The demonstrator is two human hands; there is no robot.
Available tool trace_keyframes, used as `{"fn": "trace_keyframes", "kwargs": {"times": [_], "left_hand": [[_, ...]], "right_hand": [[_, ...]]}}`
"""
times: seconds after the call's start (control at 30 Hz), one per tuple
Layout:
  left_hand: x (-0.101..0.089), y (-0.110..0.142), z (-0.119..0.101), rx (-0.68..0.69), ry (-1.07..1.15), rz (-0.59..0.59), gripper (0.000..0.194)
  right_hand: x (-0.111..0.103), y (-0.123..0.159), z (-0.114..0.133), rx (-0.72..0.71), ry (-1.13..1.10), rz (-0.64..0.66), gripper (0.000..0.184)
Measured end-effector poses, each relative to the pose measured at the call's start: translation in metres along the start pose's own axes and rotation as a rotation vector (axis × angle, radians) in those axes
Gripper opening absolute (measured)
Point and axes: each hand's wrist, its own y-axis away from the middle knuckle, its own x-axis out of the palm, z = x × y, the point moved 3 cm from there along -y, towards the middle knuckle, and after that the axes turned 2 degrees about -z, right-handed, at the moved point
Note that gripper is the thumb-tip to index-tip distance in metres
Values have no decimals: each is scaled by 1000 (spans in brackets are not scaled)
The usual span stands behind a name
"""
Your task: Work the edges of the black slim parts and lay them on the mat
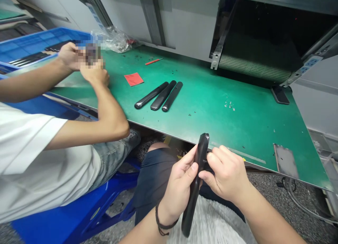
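Closest in, the left hand [179, 189] wraps the lower part of a black bar [195, 191], fingers curled around it, while the right hand [225, 171] pinches narrowly near the bar's upper end, with thumb and fingers closed on its edge. Whatever they grip there is too small to make out. A dark cord [162, 223] circles the left wrist. The bar stands tilted just off the near edge of a green mat [245, 131]. Its glossy skin looks slick and thin, and it crumples at the top. The body seems stiff and fairly light, so the surest hold looks to be around the middle, away from that loose end.

Three similar black bars [161, 95] lie side by side on the mat, left of its middle, with a red card [133, 79] and a red strip [154, 61] beyond them. A phone [280, 95] lies at the mat's far right corner and a grey plate [285, 161] near its front right edge. Beyond the mat's left end, a co-worker's hands [69, 56] hold a blurred item [92, 54] in front of a blue crate [34, 48]. The mat's edge passes close behind the bar and could get in its way.
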Motion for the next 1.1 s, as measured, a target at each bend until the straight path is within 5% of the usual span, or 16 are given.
{"fn": "trace_keyframes", "kwargs": {"times": [0.27, 0.5, 0.77, 1.1], "left_hand": [[-7, -6, -1, 17, 59, -86, 41], [-5, -9, -3, -15, 187, 11, 47], [-4, -10, -10, 37, 211, -26, 41], [-13, -22, -17, 127, 289, -123, 31]], "right_hand": [[9, 8, 18, -37, -87, 62, 69], [12, 14, 30, -82, -99, 67, 65], [14, 20, 36, -98, -94, 32, 63], [18, 35, 53, -101, -178, 161, 68]]}}
